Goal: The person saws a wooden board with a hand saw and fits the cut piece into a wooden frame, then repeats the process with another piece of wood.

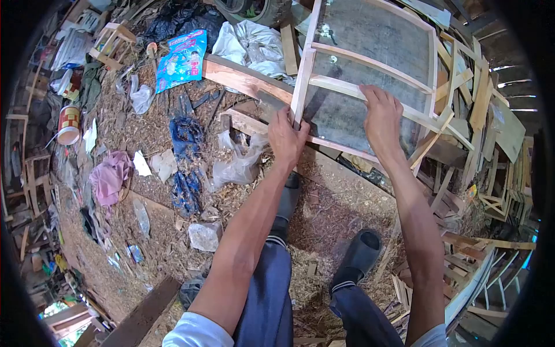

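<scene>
A pale wooden frame [303,87] with several crossbars lies in front of me, over what looks like a greyish, see-through sheet [370,26]. My left hand [286,137] is closed round the near end of the frame's left side piece. On the crossbar [335,85] nearest me, my right hand [383,115] has its fingers curled over the wood. Its fingertips are partly hidden from view. A thick plank [245,80] runs up to the frame from the left, just beyond my left hand.
Sawdust and shavings cover the ground round my boots [361,251]. To the left lie a blue plastic packet [184,61], a pink cloth [111,176], a clear plastic bag [236,165] and a pale block [205,236]. Wood offcuts [480,104] are heaped at the right.
</scene>
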Demonstrator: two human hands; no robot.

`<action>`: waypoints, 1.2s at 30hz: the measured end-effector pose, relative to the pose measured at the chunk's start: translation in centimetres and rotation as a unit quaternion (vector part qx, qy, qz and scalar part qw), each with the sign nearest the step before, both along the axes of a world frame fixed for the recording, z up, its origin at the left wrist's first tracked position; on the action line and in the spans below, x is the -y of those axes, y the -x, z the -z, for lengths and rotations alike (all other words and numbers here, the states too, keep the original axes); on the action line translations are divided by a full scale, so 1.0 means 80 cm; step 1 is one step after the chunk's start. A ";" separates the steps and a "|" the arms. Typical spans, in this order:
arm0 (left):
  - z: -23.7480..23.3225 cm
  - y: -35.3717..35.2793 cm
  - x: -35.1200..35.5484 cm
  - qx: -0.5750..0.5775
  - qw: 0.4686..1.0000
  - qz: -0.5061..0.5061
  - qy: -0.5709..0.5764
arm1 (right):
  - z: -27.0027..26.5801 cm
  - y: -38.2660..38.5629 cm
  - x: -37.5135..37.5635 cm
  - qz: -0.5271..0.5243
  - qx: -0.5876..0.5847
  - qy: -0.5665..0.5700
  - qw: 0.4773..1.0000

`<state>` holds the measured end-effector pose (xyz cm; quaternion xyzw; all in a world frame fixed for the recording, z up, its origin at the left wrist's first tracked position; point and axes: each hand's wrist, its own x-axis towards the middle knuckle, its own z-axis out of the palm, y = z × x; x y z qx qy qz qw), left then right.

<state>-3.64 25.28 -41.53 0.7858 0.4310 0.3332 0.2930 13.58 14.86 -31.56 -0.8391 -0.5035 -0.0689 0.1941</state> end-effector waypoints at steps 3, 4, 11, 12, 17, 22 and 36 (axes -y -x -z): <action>-0.003 0.001 -0.001 -0.016 1.000 -0.003 -0.004 | 0.001 0.003 -0.003 0.013 0.009 0.007 1.000; -0.004 0.003 -0.002 -0.022 1.000 0.014 0.006 | 0.003 0.000 -0.006 0.011 0.011 0.007 1.000; -0.028 0.027 -0.033 0.057 0.983 0.166 0.048 | 0.018 -0.028 -0.016 0.030 0.049 0.023 0.998; -0.033 0.029 -0.041 0.035 0.978 0.192 0.074 | 0.013 -0.029 -0.013 0.018 0.075 -0.022 0.997; -0.035 0.029 -0.071 -0.067 0.961 0.258 0.070 | 0.002 -0.064 -0.020 0.056 0.060 -0.034 0.996; -0.046 0.024 -0.072 -0.175 0.929 0.317 -0.075 | -0.010 -0.079 -0.033 0.094 0.031 -0.064 0.993; -0.033 -0.006 -0.045 -0.113 0.981 0.146 -0.052 | -0.031 -0.070 -0.037 0.085 -0.020 -0.151 0.985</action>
